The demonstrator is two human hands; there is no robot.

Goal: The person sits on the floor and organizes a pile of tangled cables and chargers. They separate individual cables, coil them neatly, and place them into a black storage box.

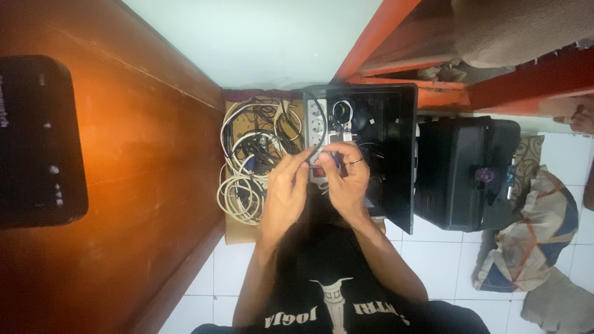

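My left hand (pixel 286 188) and my right hand (pixel 346 179) meet over a white power strip (pixel 317 120) that lies at the edge of an open black case (pixel 396 154). Both hands pinch a thin dark cable (pixel 320 133) that runs up over the strip. A ring shows on my right hand. What lies under the fingers is hidden.
A cardboard box (pixel 232 232) full of coiled white and black cables (pixel 247 179) sits left of the hands. A wooden cabinet side (pixel 148 161) with a black device (pixel 37 139) fills the left. A black hard case (pixel 464 173) and crumpled cloth (pixel 526 241) lie right on white tiles.
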